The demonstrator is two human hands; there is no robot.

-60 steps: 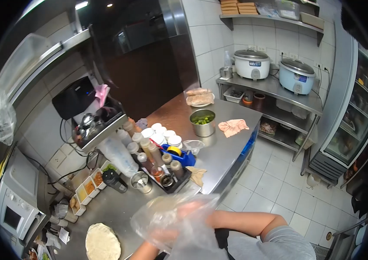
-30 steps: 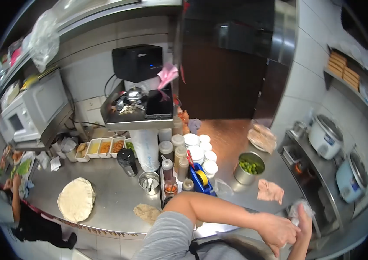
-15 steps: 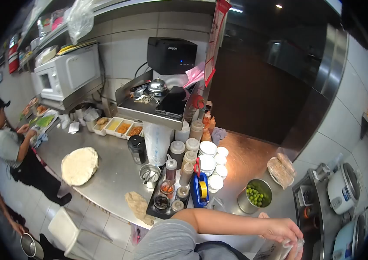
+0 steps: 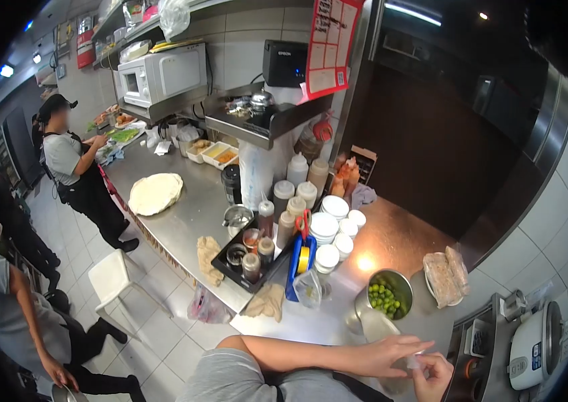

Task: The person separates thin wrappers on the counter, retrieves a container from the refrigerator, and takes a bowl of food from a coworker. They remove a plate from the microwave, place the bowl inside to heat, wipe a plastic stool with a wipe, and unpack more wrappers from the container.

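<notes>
At the bottom right, my right hand pinches the gathered end of a clear plastic bag. My left hand reaches across from the left, its fingers stretched over the bag and close to the right fingertips. Much of the bag lies under my hands, so what is in it cannot be made out. Just beyond my left hand, a pale, translucent shape rests against the metal pot, which holds small green fruits.
Stacked white bowls, a blue tape dispenser and a black tray of sauce bottles stand left of the pot. Wrapped food sits on a plate to the right. Co-workers stand at far left, near a white stool.
My view has turned left, showing more of the co-workers. My hands have moved from gripping the bag's edge together to the left fingers extended and the right hand pinching.
</notes>
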